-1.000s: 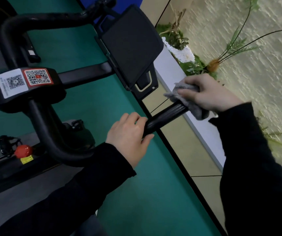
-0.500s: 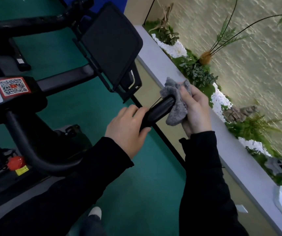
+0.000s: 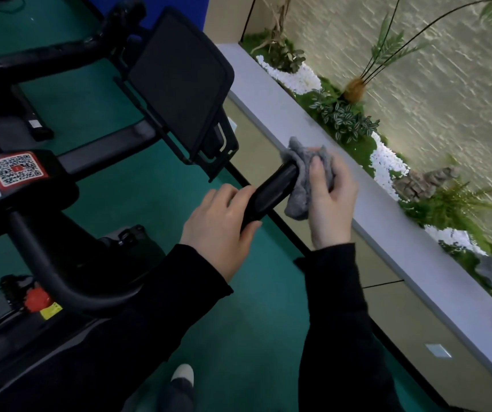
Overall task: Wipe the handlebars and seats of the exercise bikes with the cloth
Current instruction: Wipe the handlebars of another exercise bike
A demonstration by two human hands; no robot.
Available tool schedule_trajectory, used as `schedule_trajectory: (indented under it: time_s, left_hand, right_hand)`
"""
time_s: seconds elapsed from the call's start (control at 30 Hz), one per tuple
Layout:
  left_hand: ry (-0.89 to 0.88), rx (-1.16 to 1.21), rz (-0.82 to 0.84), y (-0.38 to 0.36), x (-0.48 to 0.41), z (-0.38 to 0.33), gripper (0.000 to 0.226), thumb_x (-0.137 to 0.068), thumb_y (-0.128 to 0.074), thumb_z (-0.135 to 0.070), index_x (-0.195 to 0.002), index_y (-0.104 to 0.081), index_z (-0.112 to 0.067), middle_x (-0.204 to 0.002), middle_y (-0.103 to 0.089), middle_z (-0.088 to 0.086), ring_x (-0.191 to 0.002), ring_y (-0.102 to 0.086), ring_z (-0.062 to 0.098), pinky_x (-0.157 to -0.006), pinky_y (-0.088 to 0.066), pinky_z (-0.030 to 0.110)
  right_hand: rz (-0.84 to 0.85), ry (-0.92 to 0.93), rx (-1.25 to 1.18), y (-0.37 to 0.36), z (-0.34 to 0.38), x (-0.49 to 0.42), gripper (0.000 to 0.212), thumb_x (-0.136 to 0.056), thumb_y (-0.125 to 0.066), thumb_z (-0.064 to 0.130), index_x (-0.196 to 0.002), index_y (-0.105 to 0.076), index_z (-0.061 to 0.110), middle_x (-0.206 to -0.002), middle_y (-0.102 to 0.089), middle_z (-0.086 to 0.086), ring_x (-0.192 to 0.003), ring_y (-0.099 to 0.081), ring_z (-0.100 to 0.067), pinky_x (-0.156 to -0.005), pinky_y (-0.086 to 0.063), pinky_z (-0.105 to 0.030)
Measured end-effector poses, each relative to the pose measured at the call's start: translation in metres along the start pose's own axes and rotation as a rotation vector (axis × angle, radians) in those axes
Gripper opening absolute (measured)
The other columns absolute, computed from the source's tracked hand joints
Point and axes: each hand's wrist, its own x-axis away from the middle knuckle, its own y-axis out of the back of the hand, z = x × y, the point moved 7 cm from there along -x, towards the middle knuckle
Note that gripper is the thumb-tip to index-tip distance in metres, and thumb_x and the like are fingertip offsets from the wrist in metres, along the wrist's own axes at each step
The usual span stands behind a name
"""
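Left hand (image 3: 221,230) gripped the handlebar (image 3: 271,188) just short of its end, fingers curled over the bar, thumb underneath. Right hand (image 3: 331,203) held the grey cloth (image 3: 301,185) bunched round the handlebar's tip, thumb pressing it from the near side, fingers curled behind. Black screen (image 3: 179,81) sat up-left of the handlebar tip, QR sticker (image 3: 15,169) far left on the handlebar's centre pad, red knob (image 3: 38,298) below the handlebar's bend, ledge (image 3: 268,93) with plants (image 3: 343,117) beyond the tip.
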Motion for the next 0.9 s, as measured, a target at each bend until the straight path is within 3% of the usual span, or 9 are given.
schedule_trajectory:
  time_s: [0.13, 0.2, 0.27, 0.33, 0.43, 0.6, 0.73, 0.8, 0.9]
  left_hand:
    - [-0.008, -0.003, -0.012, 0.001, 0.001, -0.001, 0.045, -0.084, -0.066, -0.026, -0.125, -0.055, -0.012, -0.105, -0.056, 0.007, -0.097, -0.051, 0.026, -0.068, -0.044, 0.035]
    - [-0.011, -0.006, -0.010, 0.001, 0.001, -0.001, 0.045, -0.085, -0.066, -0.027, -0.126, -0.054, -0.012, -0.105, -0.056, 0.007, -0.097, -0.051, 0.026, -0.068, -0.043, 0.035]
    - [-0.018, -0.008, -0.006, 0.002, 0.001, -0.001, 0.046, -0.085, -0.065, -0.027, -0.127, -0.053, -0.012, -0.106, -0.056, 0.007, -0.098, -0.050, 0.026, -0.068, -0.043, 0.036]
    - [-0.025, -0.018, 0.001, 0.001, 0.000, -0.001, 0.045, -0.086, -0.064, -0.028, -0.127, -0.053, -0.012, -0.107, -0.055, 0.007, -0.099, -0.049, 0.026, -0.068, -0.041, 0.034]
    - [-0.032, -0.022, 0.002, 0.002, 0.000, -0.001, 0.045, -0.087, -0.064, -0.028, -0.127, -0.052, -0.011, -0.108, -0.055, 0.008, -0.100, -0.049, 0.026, -0.069, -0.040, 0.034]
    - [-0.053, -0.009, 0.049, 0.004, 0.001, -0.001, 0.050, -0.088, -0.061, -0.028, -0.132, -0.047, -0.009, -0.115, -0.053, 0.010, -0.105, -0.047, 0.028, -0.083, -0.044, 0.042]
    - [-0.150, -0.097, 0.026, 0.012, 0.007, -0.010, 0.050, -0.085, -0.066, -0.024, -0.129, -0.051, -0.005, -0.118, -0.054, 0.014, -0.105, -0.048, 0.033, -0.083, -0.042, 0.043]
    - [-0.216, -0.122, 0.009, 0.016, 0.014, -0.015, 0.049, -0.082, -0.068, -0.020, -0.125, -0.054, -0.002, -0.116, -0.055, 0.017, -0.105, -0.050, 0.036, -0.082, -0.044, 0.047]
    - [-0.300, -0.165, 0.007, 0.018, 0.027, -0.022, 0.046, -0.081, -0.069, -0.018, -0.122, -0.058, -0.001, -0.117, -0.057, 0.018, -0.107, -0.053, 0.038, -0.082, -0.045, 0.048]
  right_hand:
    - [0.215, -0.263, -0.279, -0.005, -0.013, -0.021, 0.020, -0.098, -0.047, 0.014, -0.096, -0.065, 0.005, -0.090, -0.069, -0.010, -0.084, -0.063, -0.020, -0.076, -0.049, -0.027]
    - [0.219, -0.361, -0.377, -0.007, -0.021, -0.016, 0.024, -0.101, -0.042, 0.012, -0.098, -0.065, 0.004, -0.088, -0.071, -0.006, -0.082, -0.065, -0.016, -0.076, -0.050, -0.024]
    - [0.172, -0.403, -0.395, -0.006, -0.029, -0.005, 0.026, -0.102, -0.039, 0.012, -0.102, -0.063, 0.001, -0.096, -0.069, -0.014, -0.088, -0.064, -0.022, -0.084, -0.050, -0.032]
    - [0.109, -0.432, -0.378, -0.003, -0.035, 0.010, 0.025, -0.102, -0.041, 0.013, -0.103, -0.062, 0.000, -0.100, -0.066, -0.019, -0.089, -0.063, -0.026, -0.088, -0.048, -0.040]
    - [0.051, -0.415, -0.287, 0.005, -0.034, 0.031, 0.019, -0.100, -0.046, 0.015, -0.093, -0.062, 0.008, -0.087, -0.064, -0.010, -0.080, -0.061, -0.021, -0.082, -0.048, -0.040]
    - [0.032, -0.278, -0.037, 0.021, -0.019, 0.061, 0.012, -0.095, -0.051, 0.024, -0.087, -0.060, 0.021, -0.083, -0.061, -0.001, -0.077, -0.058, -0.013, -0.070, -0.046, -0.027]
    - [-0.027, -0.275, 0.101, 0.037, -0.018, 0.091, 0.010, -0.096, -0.051, 0.023, -0.091, -0.058, 0.027, -0.083, -0.063, 0.006, -0.078, -0.060, -0.009, -0.071, -0.046, -0.026]
    - [-0.072, -0.299, 0.105, 0.046, -0.020, 0.107, 0.012, -0.098, -0.051, 0.021, -0.092, -0.059, 0.027, -0.082, -0.063, 0.007, -0.077, -0.060, -0.010, -0.072, -0.049, -0.031]
    - [-0.114, -0.390, 0.041, 0.056, -0.027, 0.130, 0.012, -0.099, -0.050, 0.018, -0.091, -0.058, 0.022, -0.081, -0.060, -0.003, -0.075, -0.060, -0.022, -0.069, -0.056, -0.053]
